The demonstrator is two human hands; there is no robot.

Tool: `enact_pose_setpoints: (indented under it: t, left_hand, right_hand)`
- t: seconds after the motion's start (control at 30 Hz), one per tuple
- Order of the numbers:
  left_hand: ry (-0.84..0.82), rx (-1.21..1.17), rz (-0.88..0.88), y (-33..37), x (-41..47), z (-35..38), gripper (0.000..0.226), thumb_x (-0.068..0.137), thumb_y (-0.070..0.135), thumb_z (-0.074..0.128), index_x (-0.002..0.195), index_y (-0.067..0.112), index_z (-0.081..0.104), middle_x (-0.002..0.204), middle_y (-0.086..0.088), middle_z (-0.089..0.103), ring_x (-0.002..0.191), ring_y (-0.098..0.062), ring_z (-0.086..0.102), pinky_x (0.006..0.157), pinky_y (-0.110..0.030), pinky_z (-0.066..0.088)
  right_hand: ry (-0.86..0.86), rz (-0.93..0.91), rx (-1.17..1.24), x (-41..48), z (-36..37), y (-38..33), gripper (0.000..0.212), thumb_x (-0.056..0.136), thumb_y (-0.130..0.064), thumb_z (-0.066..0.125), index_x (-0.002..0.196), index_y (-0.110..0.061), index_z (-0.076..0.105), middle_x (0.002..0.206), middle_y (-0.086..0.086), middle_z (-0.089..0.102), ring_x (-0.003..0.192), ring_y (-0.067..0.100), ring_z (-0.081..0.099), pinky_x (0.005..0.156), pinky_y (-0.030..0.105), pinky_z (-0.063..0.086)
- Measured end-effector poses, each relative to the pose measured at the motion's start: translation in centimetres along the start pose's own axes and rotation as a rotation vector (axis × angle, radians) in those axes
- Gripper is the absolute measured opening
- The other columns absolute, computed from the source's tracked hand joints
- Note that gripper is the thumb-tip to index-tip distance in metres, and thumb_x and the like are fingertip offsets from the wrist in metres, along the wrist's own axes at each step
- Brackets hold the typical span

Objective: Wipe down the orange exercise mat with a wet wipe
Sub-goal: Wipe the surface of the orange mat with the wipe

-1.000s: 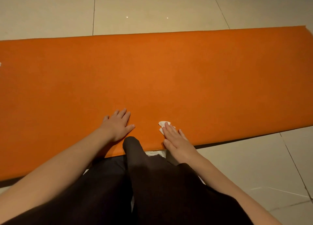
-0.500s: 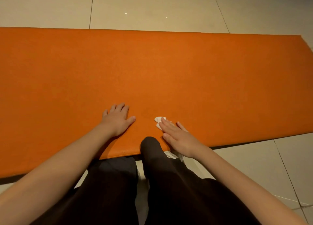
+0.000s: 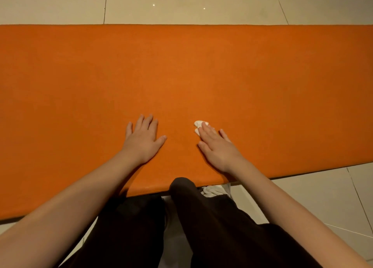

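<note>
The orange exercise mat point(image 3: 201, 76) lies flat on a floor of pale tiles point(image 3: 181, 3), running side to side across the whole view, with its near edge just in front of the person kneeling at it. Both bare forearms reach forward onto it.

The left hand point(image 3: 142, 140) rests palm down on the mat, fingers straight and a little spread, thumb out to the side, holding nothing. The right hand point(image 3: 217, 146) is also flat, its fingers straight and close together, pressing a small white wet wipe point(image 3: 198, 126) against the mat. Only a crumpled bit of the wipe peeks out past the fingertips; the rest is hidden under the hand. The two hands sit near each other, apart, close to the mat's near edge.

A knee in dark trousers point(image 3: 183, 187) overlaps that near edge and covers a small part of it. Just beside the knee, on the tiles, something white point(image 3: 212, 191) shows, perhaps a sock or a cloth; I cannot tell which. Two tiny points of light point(image 3: 153, 4) glint on the tiles beyond the mat's far edge.
</note>
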State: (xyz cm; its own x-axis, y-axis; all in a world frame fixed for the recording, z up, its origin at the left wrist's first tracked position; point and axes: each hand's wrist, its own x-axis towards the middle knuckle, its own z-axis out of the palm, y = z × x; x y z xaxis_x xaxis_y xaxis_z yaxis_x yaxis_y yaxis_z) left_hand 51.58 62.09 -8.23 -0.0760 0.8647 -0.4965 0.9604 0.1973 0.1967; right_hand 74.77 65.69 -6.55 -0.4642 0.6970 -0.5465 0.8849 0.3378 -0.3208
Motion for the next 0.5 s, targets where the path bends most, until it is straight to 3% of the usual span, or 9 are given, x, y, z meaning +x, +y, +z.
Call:
enact_pose_setpoints:
  t: [0.1,0.3,0.5]
  left_hand:
    - [0.027,0.005,-0.006,0.4,0.1,0.7,0.067,0.103,0.052,0.019,0.157,0.018,0.002,0.164,0.001,-0.008,0.150,-0.020,-0.012,0.120,-0.047,-0.007]
    - [0.059,-0.019,-0.007,0.4,-0.3,0.7,0.066,0.103,0.051,0.021,0.157,0.017,0.004,0.165,0.001,-0.006,0.151,-0.019,-0.011,0.121,-0.046,-0.006]
    - [0.030,-0.051,-0.006,0.4,0.2,0.4,0.066,0.102,0.050,0.025,0.157,0.016,0.009,0.165,0.000,-0.001,0.151,-0.020,-0.009,0.121,-0.047,-0.006]
  right_hand:
    - [0.042,0.073,0.062,1.4,0.2,-1.1,0.056,0.107,-0.039,0.018,0.157,-0.019,0.000,0.163,-0.003,-0.011,0.149,0.010,-0.012,0.121,0.034,-0.011]
    - [-0.005,-0.154,-0.025,-1.3,0.7,-1.7,0.057,0.106,-0.040,0.019,0.157,-0.023,-0.001,0.162,-0.008,-0.012,0.148,0.006,-0.012,0.117,0.029,-0.016]
    - [0.067,0.039,0.022,3.6,0.0,-1.8,0.058,0.106,-0.041,0.019,0.157,-0.019,0.000,0.163,-0.001,-0.011,0.150,0.013,-0.011,0.120,0.034,-0.012]
